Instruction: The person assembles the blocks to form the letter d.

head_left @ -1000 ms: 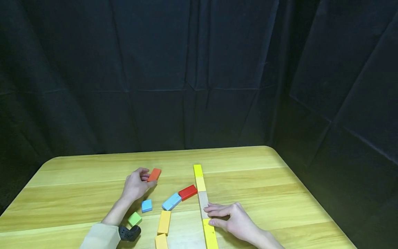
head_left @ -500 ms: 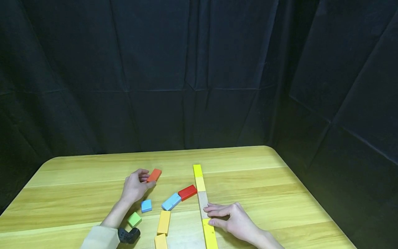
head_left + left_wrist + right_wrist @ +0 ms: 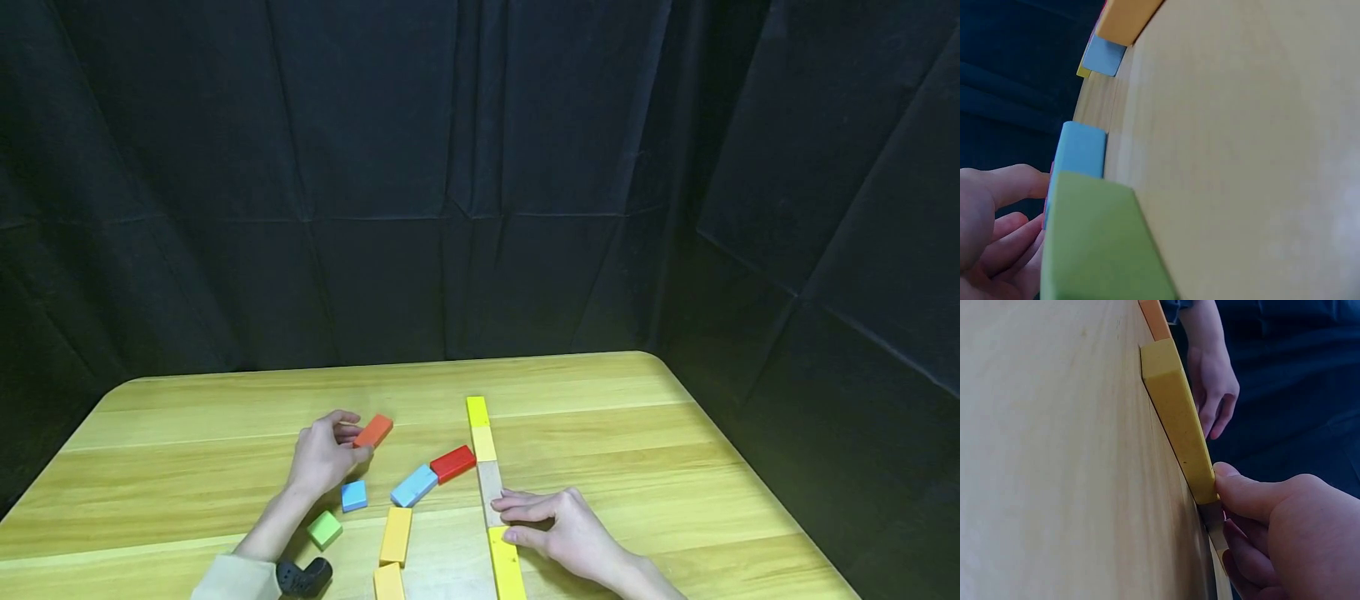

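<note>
My left hand [image 3: 324, 456] pinches an orange-red block [image 3: 372, 432] between thumb and fingers, low over the left part of the table. In the left wrist view that block is mostly hidden behind a blue block [image 3: 1083, 150] and a green block [image 3: 1100, 244]. My right hand [image 3: 570, 533] rests along a straight row of blocks. Its thumb touches a long yellow block [image 3: 506, 567], and its fingertips lie on a whitish block [image 3: 490, 487]. Farther up the row come a pale yellow block [image 3: 483, 443] and a bright yellow one [image 3: 477, 411].
A red block [image 3: 452, 463] slants against the row, with a light blue block [image 3: 414, 486] at its other end. Below them lie two orange-yellow blocks [image 3: 395, 536]. A wooden table [image 3: 637, 450] bears everything, with dark curtains [image 3: 390, 183] behind and to the right.
My left hand has shifted slightly toward me, and the orange-red block has moved and turned a little with it. The right hand and the other blocks have stayed put.
</note>
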Motion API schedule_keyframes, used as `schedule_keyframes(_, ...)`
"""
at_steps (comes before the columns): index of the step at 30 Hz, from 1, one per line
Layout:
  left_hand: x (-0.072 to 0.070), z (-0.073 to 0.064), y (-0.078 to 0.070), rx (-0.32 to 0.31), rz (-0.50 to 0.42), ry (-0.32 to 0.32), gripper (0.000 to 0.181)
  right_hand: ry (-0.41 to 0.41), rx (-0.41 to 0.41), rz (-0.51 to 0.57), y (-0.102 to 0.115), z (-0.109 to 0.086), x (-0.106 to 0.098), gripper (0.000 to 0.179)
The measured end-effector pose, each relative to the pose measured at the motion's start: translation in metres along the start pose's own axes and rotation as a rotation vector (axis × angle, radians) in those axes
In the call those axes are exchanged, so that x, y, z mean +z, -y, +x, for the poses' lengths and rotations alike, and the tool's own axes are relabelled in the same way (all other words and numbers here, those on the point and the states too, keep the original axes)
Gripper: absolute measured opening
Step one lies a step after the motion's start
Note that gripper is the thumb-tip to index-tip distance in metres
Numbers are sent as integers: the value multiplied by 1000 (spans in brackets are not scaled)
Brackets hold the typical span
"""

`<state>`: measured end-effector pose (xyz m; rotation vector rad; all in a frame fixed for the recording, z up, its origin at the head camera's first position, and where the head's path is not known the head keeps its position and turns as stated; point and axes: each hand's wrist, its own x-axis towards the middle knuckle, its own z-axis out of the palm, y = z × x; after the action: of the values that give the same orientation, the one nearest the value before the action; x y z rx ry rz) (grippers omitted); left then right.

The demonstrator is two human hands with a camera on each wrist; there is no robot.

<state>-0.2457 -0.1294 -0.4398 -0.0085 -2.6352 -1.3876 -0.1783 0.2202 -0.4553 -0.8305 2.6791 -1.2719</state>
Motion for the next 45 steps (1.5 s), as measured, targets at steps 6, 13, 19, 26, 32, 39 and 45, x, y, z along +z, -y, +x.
schedule_keyframes(6, -3, -8, 1, 5, -31, 14, 41, 2, 10, -1, 0, -1, 0, 32)
schedule_keyframes(13, -7, -19, -1, 4, -32, 19, 40, -2, 4, 0, 2, -1, -1, 32)
schedule_keyframes(19, -12, -28, -6, 1, -44, 22, 41, -4, -7, 0, 1, -1, 0, 30)
schedule_keyframes(26, -13, -41, -14, 24, -95, 24, 39, 1, -2, 5, 0, -1, 0, 31)
schedule_keyframes(32, -13, -55, -21, 53, -100, 36, 39, 1, 4, 7, 0, -1, 0, 32)
schedule_keyframes(39, -12, -75, -30, 72, -136, 102, 36, -3, -5, 14, 1, 0, 0, 31)
schedule_keyframes(45, -8, -92, -33, 146, -136, 213, 36, -5, -6, 5, 2, 0, 0, 31)
